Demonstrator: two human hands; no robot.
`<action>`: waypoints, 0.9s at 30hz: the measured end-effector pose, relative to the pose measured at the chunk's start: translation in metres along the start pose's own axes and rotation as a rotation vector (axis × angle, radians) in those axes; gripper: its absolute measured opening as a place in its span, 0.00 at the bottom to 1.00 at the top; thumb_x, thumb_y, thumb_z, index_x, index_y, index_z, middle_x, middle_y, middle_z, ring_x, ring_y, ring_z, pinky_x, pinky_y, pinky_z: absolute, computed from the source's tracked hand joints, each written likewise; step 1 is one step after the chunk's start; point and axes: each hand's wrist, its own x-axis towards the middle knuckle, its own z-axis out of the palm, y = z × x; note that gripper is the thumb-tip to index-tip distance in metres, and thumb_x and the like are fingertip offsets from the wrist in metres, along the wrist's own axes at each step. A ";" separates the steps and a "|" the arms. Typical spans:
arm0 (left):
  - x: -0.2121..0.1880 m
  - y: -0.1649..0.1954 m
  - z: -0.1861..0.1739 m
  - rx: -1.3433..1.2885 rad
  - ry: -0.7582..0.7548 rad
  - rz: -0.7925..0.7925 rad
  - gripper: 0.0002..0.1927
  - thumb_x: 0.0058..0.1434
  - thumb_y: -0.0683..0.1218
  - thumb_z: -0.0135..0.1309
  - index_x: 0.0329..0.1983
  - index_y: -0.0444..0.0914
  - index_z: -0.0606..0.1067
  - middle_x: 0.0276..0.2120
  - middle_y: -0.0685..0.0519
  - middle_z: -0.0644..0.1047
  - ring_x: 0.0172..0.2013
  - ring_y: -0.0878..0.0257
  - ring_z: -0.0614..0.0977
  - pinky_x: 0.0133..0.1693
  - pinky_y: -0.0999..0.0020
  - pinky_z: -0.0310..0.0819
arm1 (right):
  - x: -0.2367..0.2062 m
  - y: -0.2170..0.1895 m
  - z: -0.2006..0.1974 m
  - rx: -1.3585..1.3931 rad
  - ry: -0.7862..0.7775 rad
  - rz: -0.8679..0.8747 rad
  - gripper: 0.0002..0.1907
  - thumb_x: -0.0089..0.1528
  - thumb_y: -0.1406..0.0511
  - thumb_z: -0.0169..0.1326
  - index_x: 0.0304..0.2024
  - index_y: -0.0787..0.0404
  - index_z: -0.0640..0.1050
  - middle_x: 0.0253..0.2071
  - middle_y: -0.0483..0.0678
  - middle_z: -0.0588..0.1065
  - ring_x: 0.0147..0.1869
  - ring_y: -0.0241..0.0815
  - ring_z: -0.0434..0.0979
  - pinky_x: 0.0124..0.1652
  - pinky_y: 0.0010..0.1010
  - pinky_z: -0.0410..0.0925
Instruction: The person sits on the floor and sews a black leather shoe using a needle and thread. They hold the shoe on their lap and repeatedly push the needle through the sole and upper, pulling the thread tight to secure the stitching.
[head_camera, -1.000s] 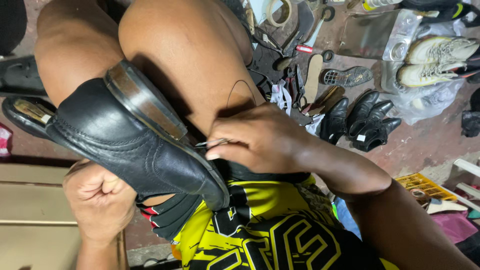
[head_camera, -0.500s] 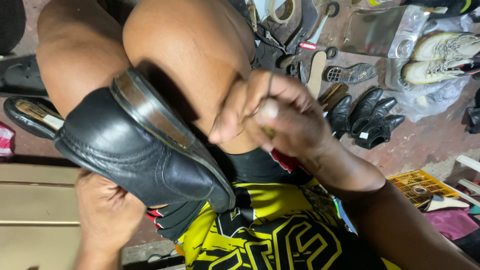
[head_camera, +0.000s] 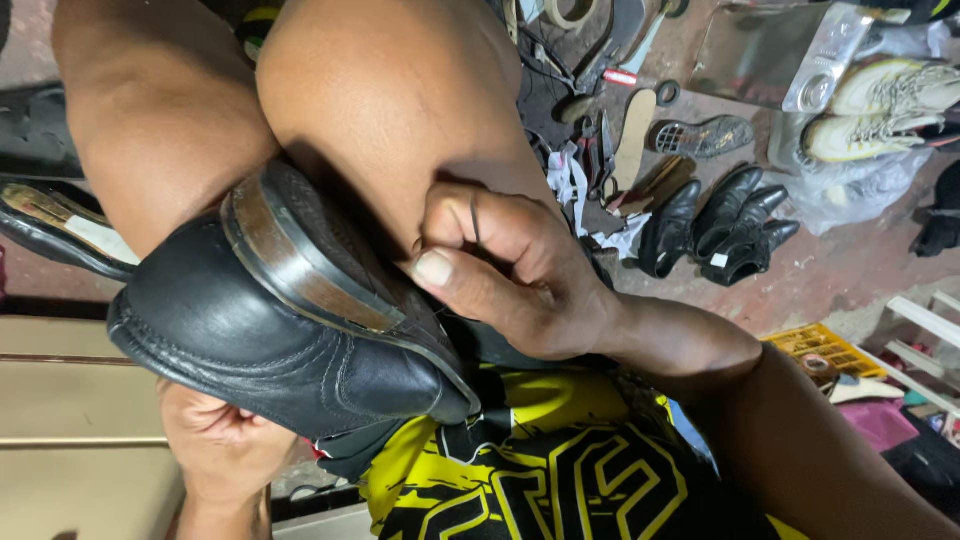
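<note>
1. Black leather shoe (head_camera: 270, 350) lies sole-up, wedged against my knees, toe toward my yellow-and-black shirt (head_camera: 540, 470).
2. Left hand (head_camera: 225, 450) cups it from beneath, fingers curled on the upper.
3. Right hand (head_camera: 510, 270) is closed, pinching a dark thread (head_camera: 475, 215) beside the sole edge.
4. Black shoes (head_camera: 715, 225) lie on the floor (head_camera: 850, 280) beyond.

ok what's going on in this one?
A person seated over a cluttered floor works on a black leather shoe wedged against their knees, sole side up. The left hand supports it from below. The right hand is closed in a grip at the sole edge, a dark thread looped over a finger. Other black shoes lie behind.
</note>
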 end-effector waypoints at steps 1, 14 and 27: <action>0.002 0.004 -0.001 -0.039 -0.015 -0.042 0.10 0.58 0.38 0.63 0.43 0.31 0.79 0.40 0.52 0.83 0.40 0.65 0.83 0.48 0.72 0.77 | 0.002 -0.002 0.000 0.073 0.017 0.045 0.13 0.76 0.66 0.46 0.35 0.61 0.66 0.29 0.41 0.63 0.30 0.28 0.59 0.32 0.23 0.57; -0.014 0.066 0.026 0.263 -0.043 0.018 0.09 0.62 0.41 0.61 0.43 0.31 0.80 0.39 0.50 0.83 0.42 0.63 0.82 0.49 0.66 0.76 | -0.041 -0.010 -0.001 -0.029 0.160 0.080 0.08 0.68 0.67 0.41 0.41 0.62 0.72 0.41 0.42 0.72 0.43 0.33 0.76 0.42 0.21 0.70; -0.059 -0.055 -0.017 -0.986 0.031 0.171 0.23 0.61 0.38 0.58 0.58 0.22 0.73 0.53 0.39 0.79 0.53 0.50 0.82 0.62 0.56 0.72 | -0.079 -0.007 -0.027 -0.664 0.496 -0.143 0.09 0.74 0.69 0.54 0.54 0.64 0.80 0.38 0.47 0.81 0.34 0.34 0.79 0.31 0.27 0.72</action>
